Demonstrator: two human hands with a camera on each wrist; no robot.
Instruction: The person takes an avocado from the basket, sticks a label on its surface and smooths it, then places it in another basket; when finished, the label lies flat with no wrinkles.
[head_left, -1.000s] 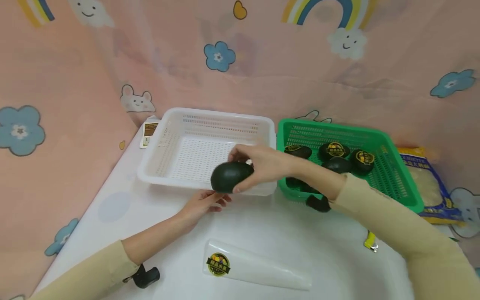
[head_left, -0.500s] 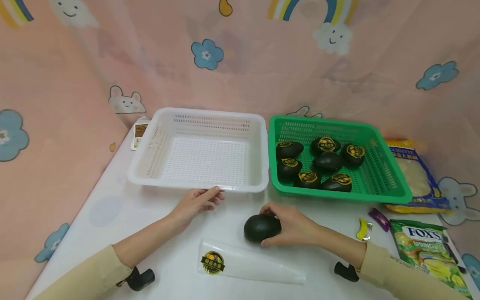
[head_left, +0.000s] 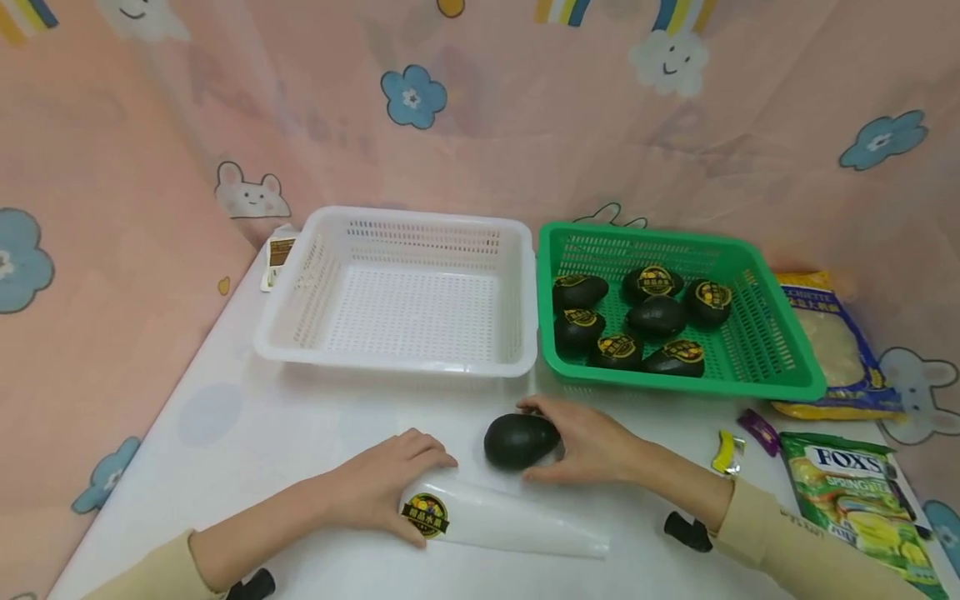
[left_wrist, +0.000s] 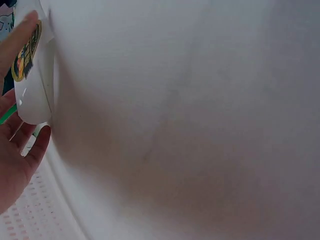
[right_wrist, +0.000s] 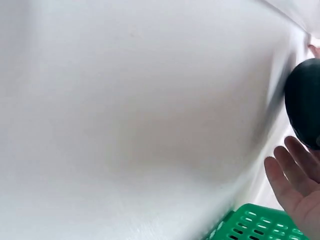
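A dark green avocado (head_left: 521, 442) is held between the thumb and forefinger of my right hand (head_left: 588, 443), low over the table. The other fingers (right_wrist: 286, 172) of that hand stretch out loosely in the right wrist view. My left hand (head_left: 378, 483) lies spread at the left end of a curled white sticker strip (head_left: 525, 522). A round black and gold sticker (head_left: 426, 514) shows on it between thumb and fingers. In the left wrist view, the thumb (left_wrist: 20, 40) is beside that sticker, with the other fingers near the strip's end.
A white basket (head_left: 397, 367) stands behind the hands. Right of it, a green basket (head_left: 772, 333) holds several avocados, most with stickers. Farther right lie a yellow and blue bag (head_left: 836, 342), a green Fox's packet (head_left: 855, 500) and two small wrappers, yellow (head_left: 727, 454) and purple (head_left: 759, 432).
My right hand has brought the avocado from the white basket's front edge down toward the table. My left hand has left that basket's rim and moved down to the sticker strip.
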